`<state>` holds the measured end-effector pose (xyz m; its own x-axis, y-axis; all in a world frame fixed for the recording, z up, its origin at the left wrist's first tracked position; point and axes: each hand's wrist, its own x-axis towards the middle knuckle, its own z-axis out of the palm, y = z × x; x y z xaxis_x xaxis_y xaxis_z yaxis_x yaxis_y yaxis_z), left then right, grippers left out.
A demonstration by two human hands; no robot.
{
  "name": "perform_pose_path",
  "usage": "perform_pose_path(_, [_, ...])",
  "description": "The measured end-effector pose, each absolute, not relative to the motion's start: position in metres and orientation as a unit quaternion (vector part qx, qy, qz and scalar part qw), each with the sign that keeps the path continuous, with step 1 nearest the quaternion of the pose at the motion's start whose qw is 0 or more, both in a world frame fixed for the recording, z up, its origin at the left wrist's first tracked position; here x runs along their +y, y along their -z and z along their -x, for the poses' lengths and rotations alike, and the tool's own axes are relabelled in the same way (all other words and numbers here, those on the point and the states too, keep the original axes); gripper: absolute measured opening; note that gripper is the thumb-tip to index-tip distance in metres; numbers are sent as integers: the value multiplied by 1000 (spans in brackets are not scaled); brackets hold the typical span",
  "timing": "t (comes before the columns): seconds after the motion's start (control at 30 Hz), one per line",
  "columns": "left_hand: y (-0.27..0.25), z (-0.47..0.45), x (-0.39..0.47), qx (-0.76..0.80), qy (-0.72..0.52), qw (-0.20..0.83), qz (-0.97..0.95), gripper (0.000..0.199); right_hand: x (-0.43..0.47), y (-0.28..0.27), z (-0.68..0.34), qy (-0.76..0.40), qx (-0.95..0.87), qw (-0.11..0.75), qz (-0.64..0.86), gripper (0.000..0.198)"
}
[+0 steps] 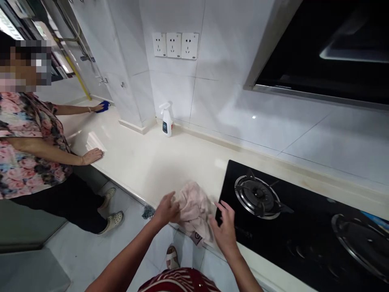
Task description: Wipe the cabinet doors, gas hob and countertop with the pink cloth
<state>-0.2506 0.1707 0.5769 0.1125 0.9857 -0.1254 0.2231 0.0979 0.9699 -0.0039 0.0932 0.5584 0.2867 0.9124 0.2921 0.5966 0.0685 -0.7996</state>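
A crumpled pale pink cloth [194, 207] lies at the front edge of the cream countertop [182, 158], one corner with a dark label hanging over the edge. My left hand [167, 207] is closed on the left side of the cloth, its fingertips partly hidden in the folds. Beside the cloth's right side is my right hand [225, 227], fingers apart and curved, close to the corner of the black gas hob [226, 194]. Whether its thumb touches the fabric I cannot tell.
A white spray bottle [167, 121] stands against the tiled wall. To the left, another person in a floral shirt [33, 154] leans over the counter with one hand on a blue cloth [103, 106]. A black range hood [328, 52] overhangs the hob's burners [258, 194].
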Motion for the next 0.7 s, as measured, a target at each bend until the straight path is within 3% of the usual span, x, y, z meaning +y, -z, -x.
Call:
perform_pose_path(0.13, [-559,244,185,597,-381,287,-645,58,79,-525,-38,-79,-564,370,734,51])
perform_pose_path(0.27, [-534,200,173,503,-262,86,-819,51,81,-498,-36,-8,-608,227,761,57])
perform_pose_path(0.43, [-505,171,167,440,-199,65,-873,54,89,-477,-21,55,-641,118,757,54])
perform_pose_path(0.7, [-509,95,239,377,-203,100,-898,38,91,-475,-20,71,-639,102,759,52])
